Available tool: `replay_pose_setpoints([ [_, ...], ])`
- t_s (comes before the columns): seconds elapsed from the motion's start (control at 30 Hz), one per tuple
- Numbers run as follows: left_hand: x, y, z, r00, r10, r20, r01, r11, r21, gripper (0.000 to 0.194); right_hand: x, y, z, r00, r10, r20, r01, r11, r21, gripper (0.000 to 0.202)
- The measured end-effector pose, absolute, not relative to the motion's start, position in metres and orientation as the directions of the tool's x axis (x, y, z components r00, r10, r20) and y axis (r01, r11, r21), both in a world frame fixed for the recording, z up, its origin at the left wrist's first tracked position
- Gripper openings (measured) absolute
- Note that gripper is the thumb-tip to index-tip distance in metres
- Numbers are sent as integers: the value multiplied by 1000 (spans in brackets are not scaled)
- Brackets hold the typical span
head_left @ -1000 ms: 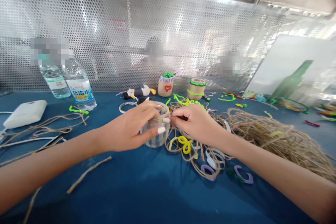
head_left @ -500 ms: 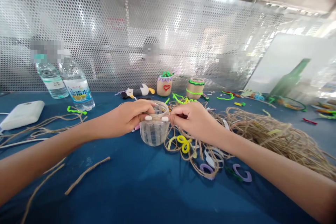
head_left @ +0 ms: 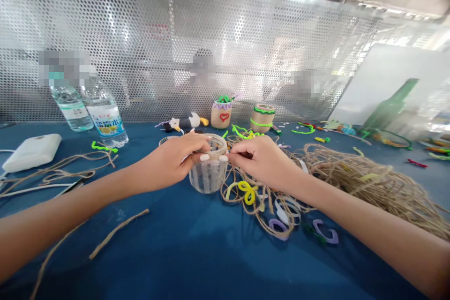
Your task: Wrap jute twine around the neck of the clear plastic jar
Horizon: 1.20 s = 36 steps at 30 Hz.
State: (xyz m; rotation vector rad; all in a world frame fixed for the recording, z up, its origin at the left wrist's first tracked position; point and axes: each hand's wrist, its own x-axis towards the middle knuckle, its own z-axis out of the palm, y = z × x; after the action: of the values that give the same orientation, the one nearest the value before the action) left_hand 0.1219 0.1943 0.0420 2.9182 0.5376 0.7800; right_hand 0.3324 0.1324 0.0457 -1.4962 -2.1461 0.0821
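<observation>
Left to right, I observe: the left hand (head_left: 172,159), thumb and fingers pinching the jar (head_left: 207,179) at its rim; the jar, upright on the desk (head_left: 168,253); the right hand (head_left: 262,159), pinching twine (head_left: 213,155) beside the rim.

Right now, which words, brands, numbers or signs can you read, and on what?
"盐汽水": on the bottle with the lemon picture.
Too blurred: small red print above that; the label on the leftmost bottle.
Red heart, a shape only: on the twine-covered jar.
Clear jar: no text visible.
</observation>
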Motion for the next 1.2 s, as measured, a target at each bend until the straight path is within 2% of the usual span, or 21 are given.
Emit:
replay_pose_setpoints([
  [0.1,119,198,44,832,375,410,319,-927,199,21,333,133,45,-243,898,366,863,372,-342,35],
  [0.3,120,195,43,817,378,435,285,-921,265,20,333,134,46,-240,900,364,866,368,-338,36],
  [0.47,122,197,40,805,344,484,291,-939,184,20,336,129,53,-314,910,271,835,400,-377,35],
  [0.67,124,196,38,803,319,503,290,-947,137,20,334,132,51,-261,923,282,846,360,-393,32],
  [0.8,124,194,37,807,323,495,291,-946,142,20,332,135,47,-224,921,320,870,337,-361,30],
  [0.97,126,192,35,755,335,564,308,-940,146,29,329,135,43,-230,899,372,873,360,-330,33],
  [1.2,125,187,41,796,282,536,286,-955,77,23,326,132,36,-293,815,500,847,464,-259,32],
])
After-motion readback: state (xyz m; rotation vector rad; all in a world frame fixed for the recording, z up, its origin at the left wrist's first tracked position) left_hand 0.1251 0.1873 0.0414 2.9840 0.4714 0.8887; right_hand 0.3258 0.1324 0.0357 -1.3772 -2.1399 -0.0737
